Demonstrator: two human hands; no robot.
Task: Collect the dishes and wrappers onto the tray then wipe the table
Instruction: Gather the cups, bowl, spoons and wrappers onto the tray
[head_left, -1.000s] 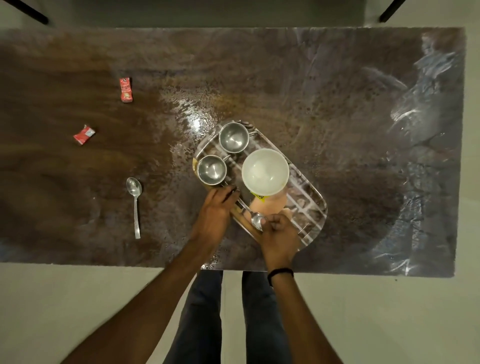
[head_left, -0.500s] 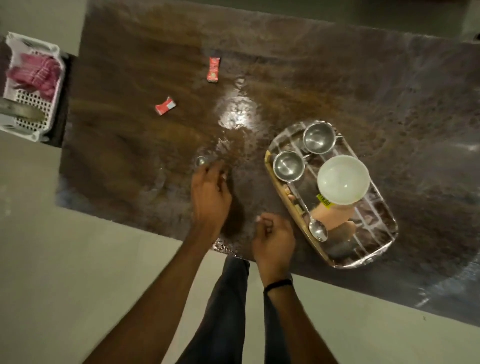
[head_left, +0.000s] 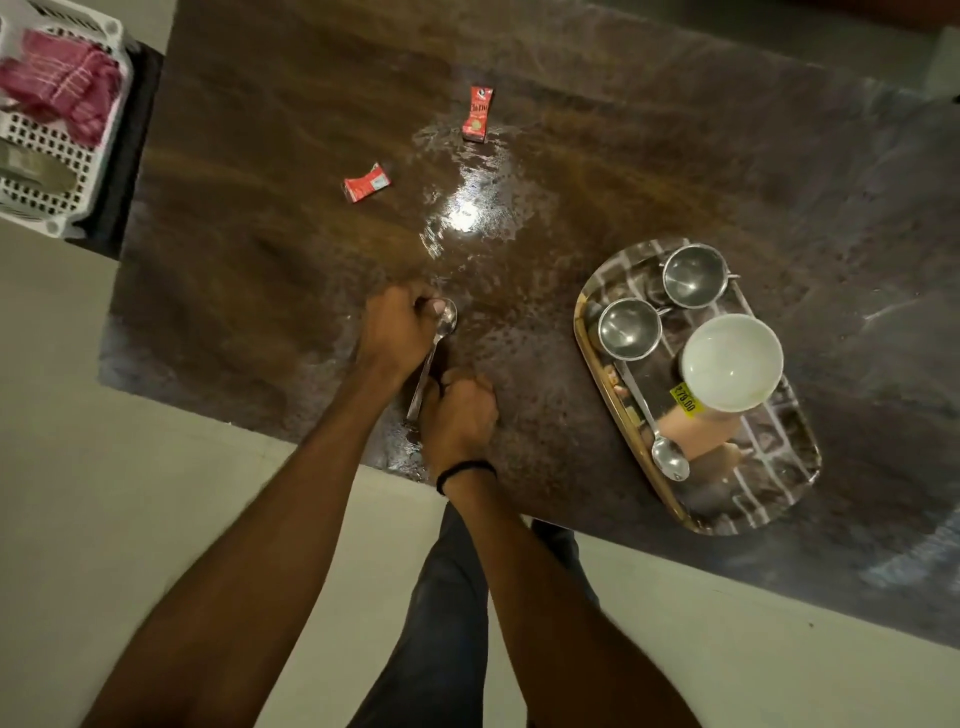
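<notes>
Near the front edge of the surface (head_left: 649, 156), the left hand (head_left: 397, 327) curls its fingers round a spoon (head_left: 434, 347) just below the bowl. The right hand (head_left: 460, 413) is fisted beside the handle end; whether it grips is unclear. Toward the right end, the tray (head_left: 779, 462) carries a near steel cup (head_left: 629, 328), a far steel cup (head_left: 693, 275), a white bowl (head_left: 731, 362) and a second spoon (head_left: 670, 457). A red wrapper (head_left: 367, 182) and a second red wrapper (head_left: 478, 114) lie mid-surface, apart.

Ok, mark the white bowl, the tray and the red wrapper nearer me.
white bowl (head_left: 731, 362): head view, inside bottom.
tray (head_left: 774, 478): head view, bare patch near its right end.
nearer wrapper (head_left: 367, 182): head view, its middle.
</notes>
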